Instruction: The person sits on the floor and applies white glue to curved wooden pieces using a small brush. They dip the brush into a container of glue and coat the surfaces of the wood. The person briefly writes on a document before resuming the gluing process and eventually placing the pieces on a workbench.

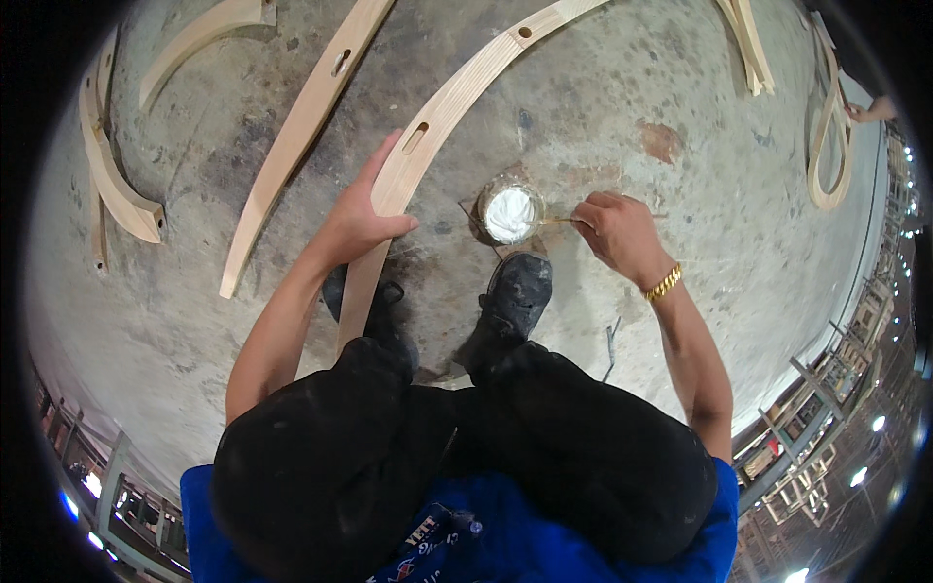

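My left hand (364, 223) is wrapped round a long curved wooden piece (465, 89), its thumb lying across the near face. A slot and a round hole are cut in that piece, and its lower end passes down beside my left shoe. Between the fingers of my right hand (614, 229) is a thin stick (556, 221). The stick's tip reaches the rim of a round tub (510, 212) of white paste, probably glue, on the floor in front of my right shoe. The paste hides whatever part of the stick is inside.
Another slotted wooden piece (292, 151) lies to the left, with curved pieces (117, 180) and a short arc (199, 37) beyond it. More wood (746, 44) rests at the far right. Another person's hand (873, 110) touches a looped wooden frame (829, 146) at the right edge.
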The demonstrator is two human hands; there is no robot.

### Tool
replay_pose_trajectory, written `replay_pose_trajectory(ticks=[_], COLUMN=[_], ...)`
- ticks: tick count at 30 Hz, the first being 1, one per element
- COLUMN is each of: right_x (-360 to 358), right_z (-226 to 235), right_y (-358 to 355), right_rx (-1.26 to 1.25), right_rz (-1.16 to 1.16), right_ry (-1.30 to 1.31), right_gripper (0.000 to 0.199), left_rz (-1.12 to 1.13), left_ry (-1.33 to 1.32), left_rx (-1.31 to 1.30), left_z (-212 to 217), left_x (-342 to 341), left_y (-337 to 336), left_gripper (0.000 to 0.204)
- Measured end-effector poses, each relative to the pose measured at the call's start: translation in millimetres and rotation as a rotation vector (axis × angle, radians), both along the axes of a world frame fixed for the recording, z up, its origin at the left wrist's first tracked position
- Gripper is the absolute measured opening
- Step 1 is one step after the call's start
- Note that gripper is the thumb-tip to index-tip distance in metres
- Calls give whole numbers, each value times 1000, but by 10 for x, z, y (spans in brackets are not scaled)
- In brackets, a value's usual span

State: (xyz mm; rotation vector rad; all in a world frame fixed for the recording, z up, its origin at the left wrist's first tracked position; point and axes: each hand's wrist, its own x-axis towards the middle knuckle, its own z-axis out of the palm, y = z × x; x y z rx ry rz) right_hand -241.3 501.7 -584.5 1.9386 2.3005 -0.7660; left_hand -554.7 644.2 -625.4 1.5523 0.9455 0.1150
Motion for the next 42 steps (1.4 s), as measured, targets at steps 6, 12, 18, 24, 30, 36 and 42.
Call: replay_pose_trajectory(ticks=[6, 12, 18, 24, 30, 36, 42], right_x=[-149, -214, -169, -185, -349, -676, -884], right_z=[40, 102, -44, -66, -12, -102, -260], right_y=[-116, -105, -175, -162, -292, -550, -663], right_rx=[-9, -20, 34, 85, -10, -3, -150], right_rz=[-35, -137, -123, -96, -156, -453, -915], right_ry=[-55, 3, 55, 28, 7, 77, 324], right_gripper=[7, 5, 5, 6, 10, 12, 8], left_rz=[17, 37, 39, 39, 24, 17, 16], left_ry=[-30, -10, -24, 7, 42, -11, -36], left_rx=[-43, -63, -92, -94, -55, 59, -11], left_z=[-19, 25, 24, 21, 29, -34, -67], left_x=[9, -6, 14, -2, 11, -15, -13], left_y=[11, 20, 21, 15, 2, -7, 31], left_gripper=[103, 104, 106, 105, 105, 99, 106])
